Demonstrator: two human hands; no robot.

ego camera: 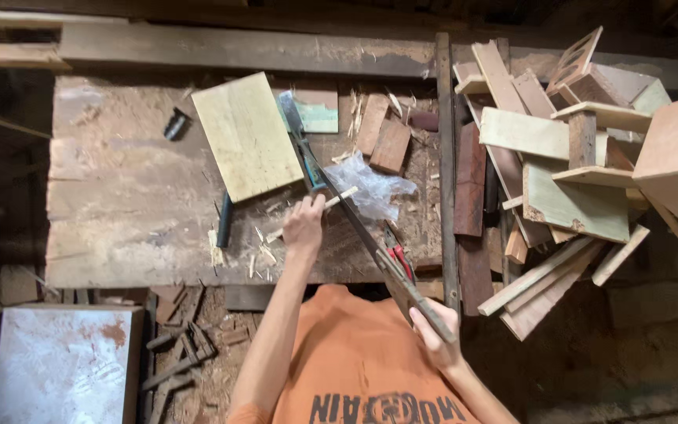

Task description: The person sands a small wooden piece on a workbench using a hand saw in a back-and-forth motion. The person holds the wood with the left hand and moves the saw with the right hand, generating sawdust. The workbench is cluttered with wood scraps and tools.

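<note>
Head view. The left hand (304, 224), at the centre of the workbench (119, 212), closes its fingers round a thin pale wooden stick (337, 199) that points toward 2 o'clock. The right hand (435, 328), at 5 o'clock from the left, grips one end of a long dark saw (362, 235); the blade runs diagonally toward 11 o'clock, crossing over the stick. At 11 o'clock of the left hand lies a pale rectangular board (246, 135). A crumpled clear plastic bag (372, 187) lies at 2 o'clock; its contents cannot be made out. Red-handled pliers (399, 257) rest beside the saw. At 3 o'clock, offcuts form a loose scrap pile (566, 173).
</note>
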